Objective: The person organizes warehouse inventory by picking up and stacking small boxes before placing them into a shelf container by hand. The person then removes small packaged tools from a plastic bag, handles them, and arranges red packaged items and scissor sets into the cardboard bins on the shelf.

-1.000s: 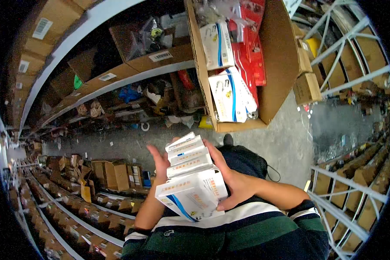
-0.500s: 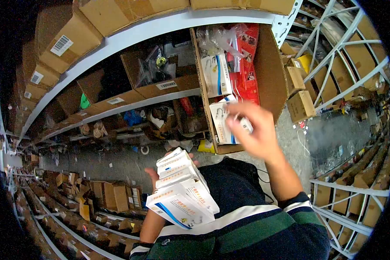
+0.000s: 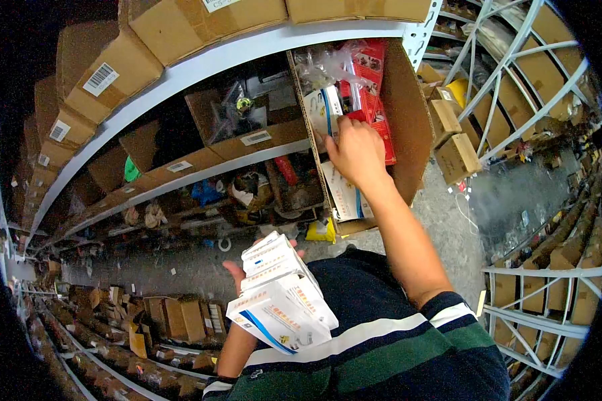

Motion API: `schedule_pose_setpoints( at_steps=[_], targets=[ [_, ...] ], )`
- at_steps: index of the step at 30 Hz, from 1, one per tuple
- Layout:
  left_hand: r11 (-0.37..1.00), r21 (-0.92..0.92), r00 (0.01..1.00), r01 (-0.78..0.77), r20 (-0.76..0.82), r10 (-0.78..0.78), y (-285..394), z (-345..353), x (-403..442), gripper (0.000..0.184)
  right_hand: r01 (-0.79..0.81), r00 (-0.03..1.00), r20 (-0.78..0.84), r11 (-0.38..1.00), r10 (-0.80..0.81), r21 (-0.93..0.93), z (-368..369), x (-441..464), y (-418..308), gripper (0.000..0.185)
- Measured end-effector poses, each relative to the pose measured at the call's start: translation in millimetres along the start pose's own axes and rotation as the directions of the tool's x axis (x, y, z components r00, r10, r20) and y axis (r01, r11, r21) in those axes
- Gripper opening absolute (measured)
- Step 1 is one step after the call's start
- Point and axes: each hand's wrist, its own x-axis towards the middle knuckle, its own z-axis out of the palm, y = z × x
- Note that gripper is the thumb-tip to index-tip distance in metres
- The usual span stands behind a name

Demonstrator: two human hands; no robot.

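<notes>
A long shelf runs past a big open carton. In the carton are red packs and at least two white boxes, so not all are out. A pile of white boxes sits in the left hand, its grip closed round them. The right hand is in the carton; I can't tell if its grip holds anything. Barcode labels and orange writing are too small to read.
</notes>
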Motion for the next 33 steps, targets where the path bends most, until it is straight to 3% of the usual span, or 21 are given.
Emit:
schedule_pose_setpoints(
  at_steps=[3,7,9,14,19,24,25,26,30,32,33],
  targets=[
    [1.000,0.015,1.000,0.014,-0.012,-0.014,0.6,2.5,-0.5,0.114,-0.161,0.985,-0.026,0.971,0.168,0.179,2.7,7.9,-0.1,0.032],
    [0.993,-0.098,0.998,0.063,0.011,-0.062,0.1,1.4,-1.0,0.113,-0.150,0.984,-0.050,0.941,0.174,0.305,-5.0,11.9,7.5,0.032],
    [0.989,-0.128,0.997,0.070,-0.036,-0.076,0.8,0.7,0.5,0.100,-0.167,0.981,-0.041,0.933,0.189,0.319,-22.5,7.6,6.5,0.032],
    [0.985,-0.134,0.992,0.107,-0.053,-0.114,3.2,0.4,2.8,0.101,-0.136,0.979,-0.082,0.894,0.188,0.427,-47.6,-16.5,11.7,0.029],
    [0.985,-0.067,0.985,0.159,-0.052,-0.163,4.9,-5.0,7.3,0.105,-0.188,0.936,-0.130,0.776,0.328,0.602,-51.2,-29.1,10.0,0.028],
    [0.984,-0.034,0.983,0.178,0.048,-0.176,5.4,-4.6,14.0,0.117,-0.030,0.905,-0.278,0.702,0.321,0.712,-49.9,-52.2,5.4,0.033],
    [0.983,-0.036,0.983,0.178,0.043,-0.176,5.2,-3.0,13.8,0.117,-0.019,0.912,-0.303,0.766,0.276,0.642,-50.8,-62.6,7.2,0.040],
    [0.984,-0.050,0.985,0.173,0.027,-0.172,5.2,-1.7,14.0,0.114,-0.021,0.914,-0.298,0.765,0.275,0.643,-53.1,-73.9,6.8,0.040],
    [0.983,-0.088,0.987,0.159,0.046,-0.155,5.3,-7.4,14.7,0.107,-0.295,0.932,0.052,0.671,0.358,0.680,-56.3,-115.8,3.4,0.048],
    [0.987,-0.053,0.988,0.154,0.022,-0.153,5.6,-10.7,14.9,0.107,-0.373,0.921,0.144,0.712,0.362,0.595,-44.5,-128.3,7.9,0.052],
    [0.988,-0.014,0.988,0.155,-0.004,-0.155,5.8,-11.5,15.2,0.107,-0.333,0.939,0.124,0.768,0.319,0.547,-39.1,-133.0,9.6,0.051]
  ],
)
